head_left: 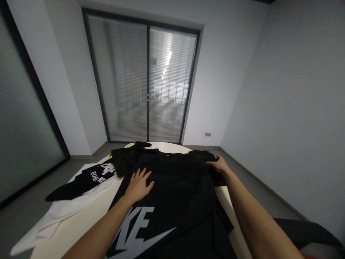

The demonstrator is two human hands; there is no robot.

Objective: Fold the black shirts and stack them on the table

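Note:
A black T-shirt [178, 180] with large pale letters and a swoosh is spread over the table, its neckline toward the far edge. My left hand [139, 185] lies flat on the left part of its chest, fingers apart. At the shirt's right sleeve is my right hand [220, 166], its thumb and fingers closed on the black cloth. Part of the grip is hidden by the hand itself. The lower left end of the print disappears behind my left forearm.
Left of the shirt, a black and white printed garment [88, 180] hangs partly over the edge of the pale table [78, 226]. Another piece with yellow marks [131, 144] lies at the far end. A dark chair [304, 232] stands at lower right. Beyond are glass doors [121, 82] with blinds.

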